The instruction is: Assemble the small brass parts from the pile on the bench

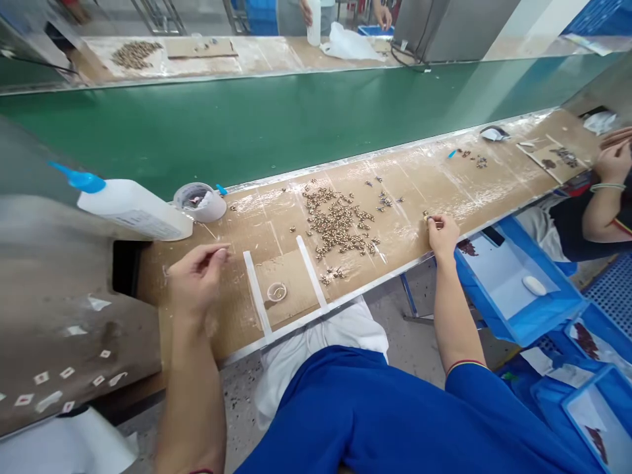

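My left hand [196, 280] is raised over the left end of the cardboard-covered bench, slightly blurred. Its fingers are curled with thumb and index finger close together; whatever they pinch, if anything, cannot be made out. Further right, my right hand [444, 236] pinches a small brass-coloured piece [425, 216] at the bench's near edge. Between the hands lies a spread pile of small brass-coloured metal pieces [338, 220]. Nearer to me, a small round clear dish [277, 292] rests on a cardboard square [295, 304] between two white strips.
Behind my left hand, a white bottle with a blue nozzle [133, 207] leans beside a roll of tape [200, 201]. A green conveyor belt [296, 122] runs beyond the bench. Blue trays [518, 276] stand at right, near a co-worker's hands [613, 158]. Another person is across the belt.
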The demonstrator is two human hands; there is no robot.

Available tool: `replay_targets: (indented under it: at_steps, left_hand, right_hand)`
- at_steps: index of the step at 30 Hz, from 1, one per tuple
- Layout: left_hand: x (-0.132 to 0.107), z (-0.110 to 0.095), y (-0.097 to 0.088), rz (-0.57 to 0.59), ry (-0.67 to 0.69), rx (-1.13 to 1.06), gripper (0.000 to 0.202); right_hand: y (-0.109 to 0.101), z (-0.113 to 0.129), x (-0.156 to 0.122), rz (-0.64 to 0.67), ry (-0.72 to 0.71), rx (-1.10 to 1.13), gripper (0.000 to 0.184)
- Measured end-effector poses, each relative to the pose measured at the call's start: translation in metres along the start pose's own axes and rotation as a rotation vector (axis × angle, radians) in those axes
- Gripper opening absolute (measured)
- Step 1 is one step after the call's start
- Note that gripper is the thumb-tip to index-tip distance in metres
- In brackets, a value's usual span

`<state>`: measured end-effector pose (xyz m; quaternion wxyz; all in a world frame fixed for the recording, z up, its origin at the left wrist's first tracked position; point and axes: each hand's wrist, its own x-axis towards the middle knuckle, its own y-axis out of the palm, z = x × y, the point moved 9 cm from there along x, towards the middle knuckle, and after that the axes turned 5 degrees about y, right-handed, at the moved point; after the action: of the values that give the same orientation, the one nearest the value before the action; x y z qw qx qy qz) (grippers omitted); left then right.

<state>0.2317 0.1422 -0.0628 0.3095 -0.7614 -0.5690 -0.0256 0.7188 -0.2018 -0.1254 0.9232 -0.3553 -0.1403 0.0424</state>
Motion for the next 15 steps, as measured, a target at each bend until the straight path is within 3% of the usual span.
replay_targets:
  at_steps: [3, 5, 7, 9, 11, 13, 15]
  left_hand:
    - [-0.043, -0.025, -0.037, -0.229, 0.066, -0.031, 0.018]
    - [-0.074, -0.043, -0.042, -0.219, 0.086, -0.044, 0.012]
    - [-0.102, -0.064, -0.025, -0.058, 0.115, -0.057, 0.010]
    - [-0.127, -0.091, 0.005, 0.156, 0.188, -0.101, 0.012]
    - [-0.146, -0.115, 0.035, 0.290, 0.264, -0.167, 0.013]
    - [-0.154, -0.129, 0.057, 0.316, 0.288, -0.225, 0.014]
    - [-0.153, -0.131, 0.071, 0.289, 0.259, -0.263, 0.020]
  right_hand:
    - [-0.008, 0.006, -0.017, 0.012, 0.003, 0.053, 0.016]
    - [-0.010, 0.014, -0.033, 0.043, 0.004, 0.106, 0.017]
    - [-0.005, 0.031, -0.056, 0.130, -0.035, 0.180, 0.019]
    - [0.006, 0.058, -0.089, 0.282, -0.118, 0.261, 0.022]
    - [0.017, 0.088, -0.130, 0.460, -0.202, 0.356, 0.023]
    - [0.023, 0.118, -0.172, 0.621, -0.273, 0.448, 0.020]
    - [0.024, 0.144, -0.208, 0.728, -0.332, 0.501, 0.015]
